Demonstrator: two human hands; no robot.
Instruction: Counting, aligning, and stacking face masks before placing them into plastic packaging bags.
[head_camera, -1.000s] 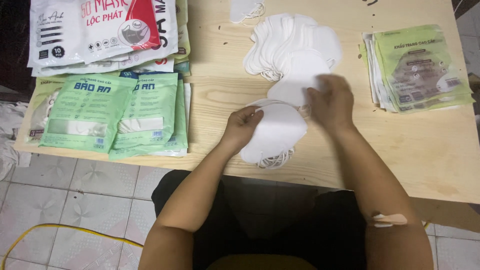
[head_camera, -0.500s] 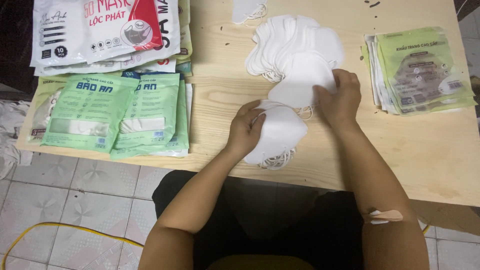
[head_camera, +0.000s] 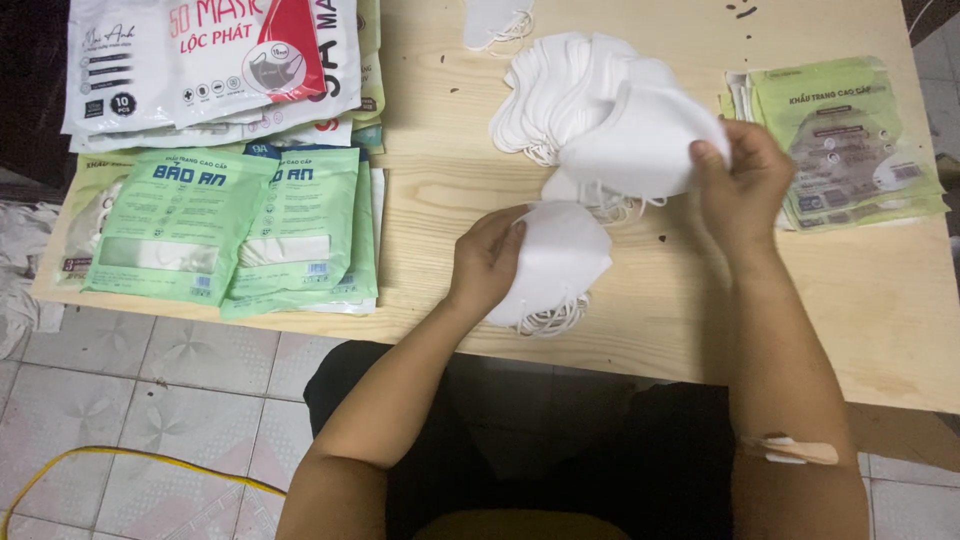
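From the head view, your right hand (head_camera: 738, 185) sits right of centre in the frame, pinching a single white mask (head_camera: 640, 145) by its right edge, lifted off the wooden table (head_camera: 650, 300). The mask's long axis runs left to right, stretching leftward from your fingers over the loose heap of masks (head_camera: 560, 90) at upper centre. Your left hand (head_camera: 485, 262), lower and left of centre, is curled onto a small stack of masks (head_camera: 555, 262), fingers gripping its left edge. That stack lies just below and left of the raised mask, nearer your left hand. Green packets (head_camera: 225, 230) lie at left, more packets (head_camera: 850, 145) at right.
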